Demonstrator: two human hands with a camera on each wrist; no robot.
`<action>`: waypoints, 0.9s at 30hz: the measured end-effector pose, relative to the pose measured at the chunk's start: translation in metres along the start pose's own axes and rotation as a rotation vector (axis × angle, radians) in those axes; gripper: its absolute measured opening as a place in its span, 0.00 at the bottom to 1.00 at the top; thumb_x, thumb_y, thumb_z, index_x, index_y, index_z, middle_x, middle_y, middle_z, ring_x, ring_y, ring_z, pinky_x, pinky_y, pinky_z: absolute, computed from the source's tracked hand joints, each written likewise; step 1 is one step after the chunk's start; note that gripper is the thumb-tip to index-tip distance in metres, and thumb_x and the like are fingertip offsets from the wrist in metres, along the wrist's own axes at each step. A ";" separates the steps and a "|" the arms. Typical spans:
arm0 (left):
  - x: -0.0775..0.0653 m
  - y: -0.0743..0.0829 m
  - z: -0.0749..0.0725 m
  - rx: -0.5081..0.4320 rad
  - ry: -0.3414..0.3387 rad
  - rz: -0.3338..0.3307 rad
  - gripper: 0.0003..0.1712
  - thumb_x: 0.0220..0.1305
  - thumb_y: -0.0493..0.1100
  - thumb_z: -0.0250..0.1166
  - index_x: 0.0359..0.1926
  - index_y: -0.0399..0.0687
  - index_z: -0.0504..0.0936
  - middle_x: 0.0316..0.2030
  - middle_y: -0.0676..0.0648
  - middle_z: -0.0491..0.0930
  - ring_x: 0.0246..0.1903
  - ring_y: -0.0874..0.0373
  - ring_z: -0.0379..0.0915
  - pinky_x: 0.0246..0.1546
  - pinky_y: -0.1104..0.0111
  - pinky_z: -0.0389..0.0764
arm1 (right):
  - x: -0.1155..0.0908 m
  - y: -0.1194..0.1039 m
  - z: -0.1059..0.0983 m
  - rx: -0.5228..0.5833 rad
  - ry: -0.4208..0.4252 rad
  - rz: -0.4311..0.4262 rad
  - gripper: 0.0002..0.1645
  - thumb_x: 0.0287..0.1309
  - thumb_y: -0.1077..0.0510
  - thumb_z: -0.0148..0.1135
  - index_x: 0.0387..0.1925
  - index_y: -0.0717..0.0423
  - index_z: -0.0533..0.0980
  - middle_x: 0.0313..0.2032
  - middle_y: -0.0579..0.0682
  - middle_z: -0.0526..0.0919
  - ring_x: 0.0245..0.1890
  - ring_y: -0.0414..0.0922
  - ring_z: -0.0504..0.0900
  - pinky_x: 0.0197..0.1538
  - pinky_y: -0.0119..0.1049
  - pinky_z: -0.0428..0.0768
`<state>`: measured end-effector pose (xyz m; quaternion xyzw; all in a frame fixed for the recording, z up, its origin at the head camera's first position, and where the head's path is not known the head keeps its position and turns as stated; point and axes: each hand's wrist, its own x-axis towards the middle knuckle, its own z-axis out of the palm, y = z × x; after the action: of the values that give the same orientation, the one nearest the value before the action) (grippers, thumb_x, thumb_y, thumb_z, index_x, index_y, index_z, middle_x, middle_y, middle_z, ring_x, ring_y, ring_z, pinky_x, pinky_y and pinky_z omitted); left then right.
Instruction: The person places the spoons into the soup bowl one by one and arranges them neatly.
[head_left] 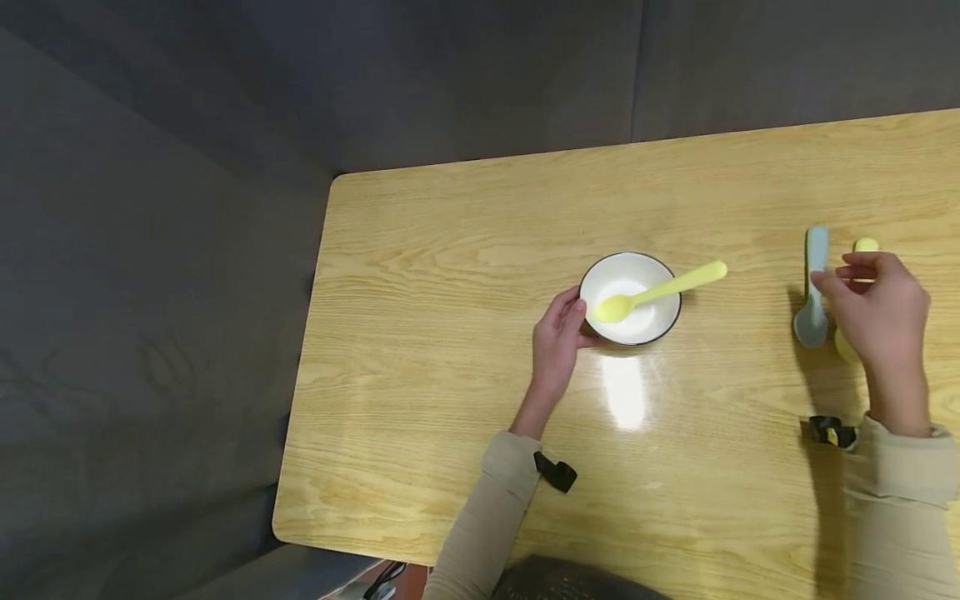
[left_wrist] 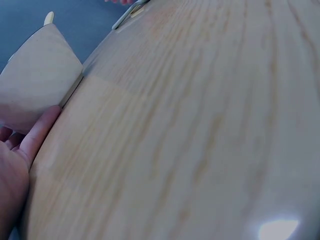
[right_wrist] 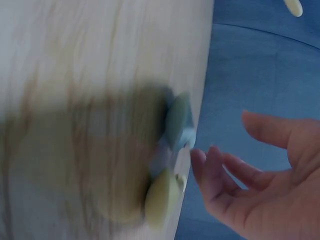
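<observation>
A white bowl point(head_left: 626, 325) with a dark rim is at the middle of the table, and a yellow spoon point(head_left: 660, 289) leans in it with its handle over the right side. My left hand point(head_left: 557, 343) grips the bowl's left side, one digit low by its base in the left wrist view. At the right, my right hand point(head_left: 885, 308) hovers over a blue-grey spoon point(head_left: 812, 321) and a second yellow spoon point(head_left: 866, 245). Its thumb and fingers are apart, holding nothing. The hand partly covers that second yellow spoon.
The light wooden table point(head_left: 420, 350) has its left edge and rounded corners in view. Dark fabric panels point(head_left: 487, 75) stand behind it and to its left. A black strap end point(head_left: 556, 472) sticks out at the left wrist.
</observation>
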<state>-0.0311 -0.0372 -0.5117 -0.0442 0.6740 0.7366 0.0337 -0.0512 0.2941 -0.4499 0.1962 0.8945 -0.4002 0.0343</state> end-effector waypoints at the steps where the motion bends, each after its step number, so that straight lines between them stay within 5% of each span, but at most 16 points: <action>1: 0.000 -0.001 0.000 -0.005 0.002 -0.001 0.23 0.80 0.46 0.55 0.67 0.36 0.76 0.61 0.40 0.80 0.47 0.48 0.84 0.37 0.60 0.92 | 0.001 0.002 0.000 -0.029 -0.025 -0.022 0.34 0.73 0.52 0.59 0.67 0.74 0.67 0.46 0.57 0.82 0.39 0.41 0.79 0.28 0.10 0.63; 3: 0.001 -0.002 0.001 -0.002 0.004 -0.001 0.23 0.81 0.46 0.56 0.67 0.36 0.76 0.61 0.40 0.80 0.47 0.47 0.84 0.37 0.60 0.92 | 0.003 0.007 0.000 -0.080 -0.072 -0.064 0.37 0.75 0.53 0.57 0.70 0.79 0.62 0.54 0.74 0.77 0.47 0.58 0.81 0.27 0.10 0.60; 5: 0.001 -0.003 0.001 0.007 0.001 0.001 0.23 0.81 0.46 0.55 0.67 0.36 0.76 0.61 0.40 0.80 0.48 0.47 0.84 0.38 0.61 0.92 | 0.004 0.011 0.001 -0.110 -0.108 -0.096 0.37 0.76 0.54 0.56 0.70 0.81 0.60 0.56 0.81 0.73 0.54 0.73 0.75 0.27 0.11 0.58; 7: 0.002 -0.004 0.000 0.013 -0.002 0.008 0.23 0.81 0.46 0.55 0.67 0.36 0.75 0.61 0.39 0.80 0.49 0.47 0.83 0.38 0.61 0.92 | 0.007 0.014 0.002 -0.124 -0.122 -0.110 0.36 0.75 0.55 0.56 0.69 0.81 0.60 0.55 0.81 0.74 0.53 0.74 0.76 0.27 0.12 0.58; 10: 0.004 -0.005 0.000 0.016 -0.007 0.019 0.24 0.81 0.46 0.54 0.67 0.36 0.75 0.62 0.39 0.79 0.49 0.46 0.83 0.38 0.61 0.92 | 0.012 0.016 0.004 -0.146 -0.111 -0.134 0.34 0.73 0.57 0.60 0.66 0.82 0.64 0.52 0.81 0.77 0.37 0.48 0.84 0.26 0.13 0.60; 14: 0.005 -0.005 -0.001 0.023 -0.006 0.030 0.24 0.82 0.47 0.54 0.68 0.36 0.75 0.62 0.40 0.79 0.48 0.47 0.84 0.38 0.61 0.92 | 0.019 0.015 0.005 -0.161 -0.118 -0.164 0.31 0.68 0.59 0.66 0.60 0.82 0.70 0.41 0.75 0.82 0.24 0.19 0.63 0.27 0.19 0.65; 20: 0.007 -0.005 0.000 0.019 -0.005 0.030 0.25 0.82 0.48 0.54 0.68 0.37 0.74 0.61 0.40 0.80 0.46 0.52 0.84 0.38 0.61 0.92 | 0.028 0.013 0.006 -0.180 -0.177 -0.183 0.30 0.65 0.59 0.69 0.57 0.81 0.71 0.25 0.52 0.85 0.22 0.21 0.63 0.35 0.33 0.67; 27: 0.009 -0.007 0.004 0.019 -0.001 0.019 0.25 0.81 0.49 0.54 0.68 0.38 0.75 0.61 0.42 0.80 0.43 0.52 0.85 0.38 0.61 0.92 | 0.031 0.015 0.006 -0.152 -0.143 -0.192 0.28 0.61 0.61 0.70 0.54 0.79 0.75 0.22 0.40 0.81 0.22 0.20 0.63 0.31 0.29 0.68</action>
<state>-0.0391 -0.0323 -0.5189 -0.0371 0.6814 0.7304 0.0274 -0.0745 0.3081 -0.4711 0.0777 0.9322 -0.3458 0.0741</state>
